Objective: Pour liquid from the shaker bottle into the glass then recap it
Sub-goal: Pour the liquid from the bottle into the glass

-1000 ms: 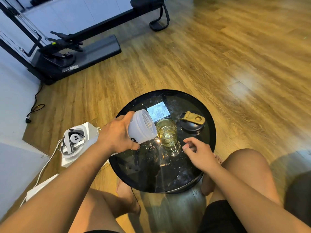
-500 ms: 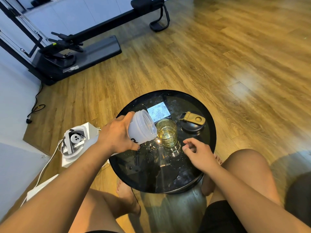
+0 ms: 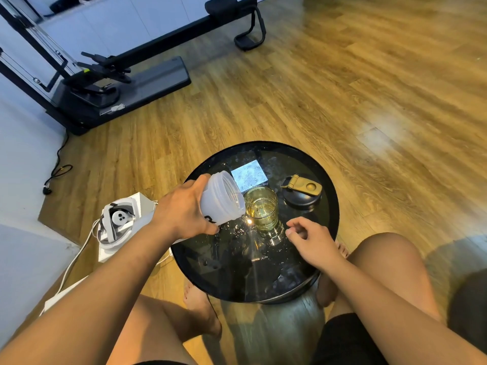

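Left fingers [image 3: 200, 180] grip tilted shaker bottle [image 3: 221, 201] at glass [image 3: 263, 210] rim; right fingers [image 3: 299, 224] loose, empty.

A round black glass table [image 3: 263, 144] stands near on a wood-plank floor [image 3: 342, 88]. To its left a white box [image 3: 138, 206] holds a white strapped device [image 3: 118, 219], with a white cable [image 3: 78, 256] trailing nearer. Far left sits a black exercise machine [image 3: 147, 75], and a black cord [image 3: 59, 171] lies along the wall.
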The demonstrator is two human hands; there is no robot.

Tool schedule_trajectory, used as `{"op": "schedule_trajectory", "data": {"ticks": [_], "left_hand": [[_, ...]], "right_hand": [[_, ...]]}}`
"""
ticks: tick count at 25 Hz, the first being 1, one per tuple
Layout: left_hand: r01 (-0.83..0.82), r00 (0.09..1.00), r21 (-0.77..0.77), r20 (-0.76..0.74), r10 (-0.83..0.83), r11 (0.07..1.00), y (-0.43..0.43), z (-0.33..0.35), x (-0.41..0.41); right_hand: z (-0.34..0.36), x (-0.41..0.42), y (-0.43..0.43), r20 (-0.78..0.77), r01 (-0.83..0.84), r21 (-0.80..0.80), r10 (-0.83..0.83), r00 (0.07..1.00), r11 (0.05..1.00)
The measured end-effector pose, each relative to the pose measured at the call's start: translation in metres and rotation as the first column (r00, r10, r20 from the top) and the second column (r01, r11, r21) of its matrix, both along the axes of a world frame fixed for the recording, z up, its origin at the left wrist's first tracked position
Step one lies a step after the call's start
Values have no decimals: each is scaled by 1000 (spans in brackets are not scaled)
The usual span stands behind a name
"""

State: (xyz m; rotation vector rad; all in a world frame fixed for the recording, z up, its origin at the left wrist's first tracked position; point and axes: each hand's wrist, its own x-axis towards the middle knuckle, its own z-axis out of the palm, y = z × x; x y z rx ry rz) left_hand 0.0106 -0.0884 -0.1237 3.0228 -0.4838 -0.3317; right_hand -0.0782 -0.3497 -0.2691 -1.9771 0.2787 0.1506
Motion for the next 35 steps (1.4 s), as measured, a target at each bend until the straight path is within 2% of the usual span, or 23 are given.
{"op": "schedule_trajectory", "data": {"ticks": [35], "left_hand": [[9, 1000, 23, 24, -10, 1000, -1, 4, -3]], "right_hand": [[-2, -1, 0, 5, -1, 2, 1, 1000, 1000]]}}
